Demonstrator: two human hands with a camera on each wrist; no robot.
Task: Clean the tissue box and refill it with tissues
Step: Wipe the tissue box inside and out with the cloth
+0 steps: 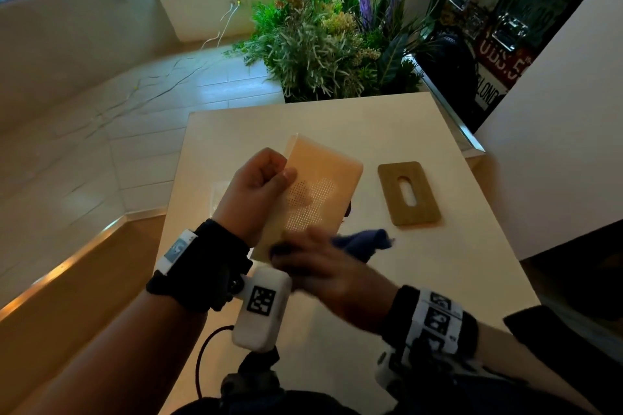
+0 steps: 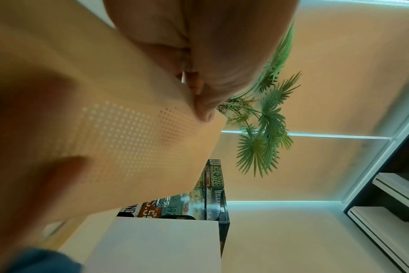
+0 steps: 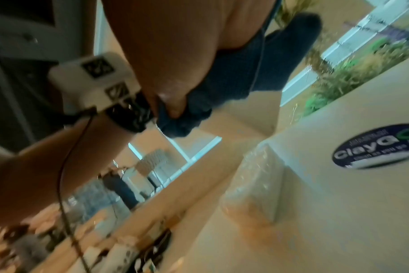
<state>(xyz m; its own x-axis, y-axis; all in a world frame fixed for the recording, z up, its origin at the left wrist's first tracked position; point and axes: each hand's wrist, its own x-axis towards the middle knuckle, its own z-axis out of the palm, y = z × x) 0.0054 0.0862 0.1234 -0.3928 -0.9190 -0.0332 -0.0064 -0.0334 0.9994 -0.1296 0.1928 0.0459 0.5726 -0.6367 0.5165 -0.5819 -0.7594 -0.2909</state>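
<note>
My left hand (image 1: 261, 184) grips the left edge of a cream tissue box (image 1: 323, 185) and holds it tilted above the table, its dotted face toward me. The box's dotted face (image 2: 128, 133) fills the left wrist view. My right hand (image 1: 323, 266), blurred, holds a dark blue cloth (image 1: 365, 241) against the box's near end. The cloth (image 3: 234, 79) is bunched under the fingers in the right wrist view. The wooden lid (image 1: 408, 193) with its slot lies flat on the table to the right. A plastic-wrapped tissue pack (image 3: 252, 182) lies on the table.
The white table (image 1: 421, 280) ends close on my left and right. A planter of green plants (image 1: 323, 47) stands behind its far edge. A glass-fronted cabinet (image 1: 488, 27) is at the back right. An oval sticker (image 3: 376, 146) is on the tabletop.
</note>
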